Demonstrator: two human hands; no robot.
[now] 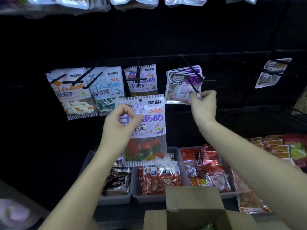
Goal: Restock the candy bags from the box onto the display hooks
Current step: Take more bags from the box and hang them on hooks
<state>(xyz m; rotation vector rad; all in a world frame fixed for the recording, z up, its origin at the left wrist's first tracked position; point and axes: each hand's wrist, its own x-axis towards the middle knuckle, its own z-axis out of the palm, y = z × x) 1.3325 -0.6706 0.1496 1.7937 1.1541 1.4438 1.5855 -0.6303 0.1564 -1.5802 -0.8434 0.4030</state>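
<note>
My left hand [120, 125] pinches a white and purple candy bag [147, 130] with coloured gummies, held upright in front of the display. Behind it, the same kind of bag [142, 80] hangs on a black hook [138, 72]. My right hand [203, 105] pinches the lower right corner of the marshmallow bags [181, 87] hanging on the hook to the right [191, 72]. An open cardboard box [192, 211] sits at the bottom centre, one flap up.
Egg-candy bags [71, 93] and shark-candy bags [106, 88] hang on hooks at the left. Grey bins [149, 198] of red and dark snack packets stand below the hooks. Another bag [272, 73] hangs far right. More bags hang along the top edge.
</note>
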